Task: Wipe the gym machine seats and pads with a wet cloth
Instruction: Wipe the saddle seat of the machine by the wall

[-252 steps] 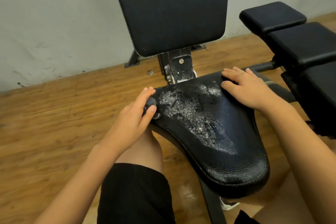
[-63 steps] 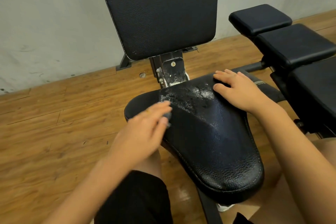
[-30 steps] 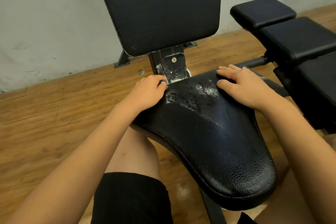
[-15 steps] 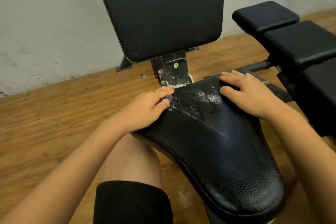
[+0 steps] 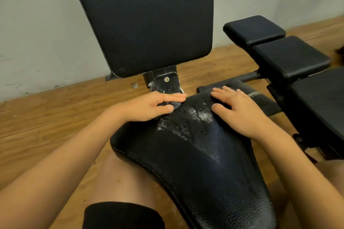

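Cloth (image 5: 174, 105) pinched under left hand (image 5: 149, 107) at seat (image 5: 204, 163) rear; right hand (image 5: 240, 111) flat, spread.

Left hand (image 5: 149, 106) with small dark cloth (image 5: 175, 105) gone from left edge of black padded leather seat (image 5: 195, 163) up to seat's rear edge. Soapy wet patch (image 5: 186, 124) on seat shrunk, smeared thinner.

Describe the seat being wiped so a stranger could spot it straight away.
Find the tall upright black back pad in front of the wall. Just below it, past a metal bracket, lies the wide black grained seat. Unlike the pads to its right, it glistens with water droplets.
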Motion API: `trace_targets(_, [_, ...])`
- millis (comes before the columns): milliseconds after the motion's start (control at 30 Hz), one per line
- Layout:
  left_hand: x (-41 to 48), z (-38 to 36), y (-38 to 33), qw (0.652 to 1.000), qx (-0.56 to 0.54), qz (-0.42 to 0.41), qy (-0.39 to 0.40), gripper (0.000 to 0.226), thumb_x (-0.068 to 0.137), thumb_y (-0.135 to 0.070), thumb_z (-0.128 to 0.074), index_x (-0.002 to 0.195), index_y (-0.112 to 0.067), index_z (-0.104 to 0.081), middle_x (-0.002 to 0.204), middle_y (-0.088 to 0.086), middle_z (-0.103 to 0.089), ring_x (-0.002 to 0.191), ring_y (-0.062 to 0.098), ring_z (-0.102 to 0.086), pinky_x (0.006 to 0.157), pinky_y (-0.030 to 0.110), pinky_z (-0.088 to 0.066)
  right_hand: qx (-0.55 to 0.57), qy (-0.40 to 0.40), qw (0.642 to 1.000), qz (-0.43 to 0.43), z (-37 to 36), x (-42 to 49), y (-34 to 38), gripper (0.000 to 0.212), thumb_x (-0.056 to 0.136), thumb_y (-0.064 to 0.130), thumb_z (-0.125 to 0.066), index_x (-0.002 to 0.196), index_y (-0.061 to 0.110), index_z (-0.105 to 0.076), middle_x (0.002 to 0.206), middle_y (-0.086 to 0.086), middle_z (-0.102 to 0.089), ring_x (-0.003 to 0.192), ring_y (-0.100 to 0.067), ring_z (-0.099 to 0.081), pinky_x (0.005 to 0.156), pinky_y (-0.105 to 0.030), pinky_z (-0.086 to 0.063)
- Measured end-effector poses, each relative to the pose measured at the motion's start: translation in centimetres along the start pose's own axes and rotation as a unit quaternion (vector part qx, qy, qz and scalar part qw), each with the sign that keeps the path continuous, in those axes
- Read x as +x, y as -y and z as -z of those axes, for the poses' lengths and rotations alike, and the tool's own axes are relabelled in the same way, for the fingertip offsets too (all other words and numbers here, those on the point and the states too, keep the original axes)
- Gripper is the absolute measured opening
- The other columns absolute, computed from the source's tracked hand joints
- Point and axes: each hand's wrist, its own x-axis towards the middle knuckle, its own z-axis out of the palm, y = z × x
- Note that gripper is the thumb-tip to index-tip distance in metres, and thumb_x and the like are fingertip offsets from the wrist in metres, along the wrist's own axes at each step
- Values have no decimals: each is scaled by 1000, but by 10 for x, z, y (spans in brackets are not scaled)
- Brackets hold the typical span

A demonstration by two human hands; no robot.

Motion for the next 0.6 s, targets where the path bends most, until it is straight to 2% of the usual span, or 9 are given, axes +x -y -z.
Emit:
trace_targets(133, [56, -1, -20, 999, 24, -29, 5, 46, 105, -21, -46, 151, -26, -41, 157, -16, -33, 144, -1, -29, 123, 35, -22, -7, 5, 1000, -5, 1, 2, 1, 49, 100, 35, -46, 148, 25, -43, 158, 9, -32, 149, -12, -17, 122, -37, -6])
trace_targets(300, [24, 1, -3, 999, 21, -39, 11, 46, 106, -21, -45, 151, -29, -39, 158, -21, -29, 144, -6, -26, 122, 27, -19, -7, 7, 1000, 0, -1, 2, 0, 49, 100, 34, -46, 148, 23, -43, 158, 9, -31, 149, -12, -17, 121, -36, -5])
trace_targets(433, [-9, 5, 14, 999, 6, -19, 25, 47, 105, -19, -46, 150, -31, -40, 157, -25, -28, 143, -11, -22, 121, 25, -18, 3, 2, 1000, 6, -3, 1, -2, 49, 100, 34, -47, 147, 23, -44, 158, 9, -32, 149, -12, -17, 121, -36, -5])
trace_targets(600, [44, -3, -21, 997, 49, -54, 4, 48, 105, -15, -47, 151, -20, -39, 159, -12, -29, 145, -4, -22, 121, 20, -15, -3, 2, 1000, 6, -1, 2, -2, 50, 99, 34, -47, 147, 23, -43, 158, 8, -32, 149, -12, -17, 121, -37, -6])
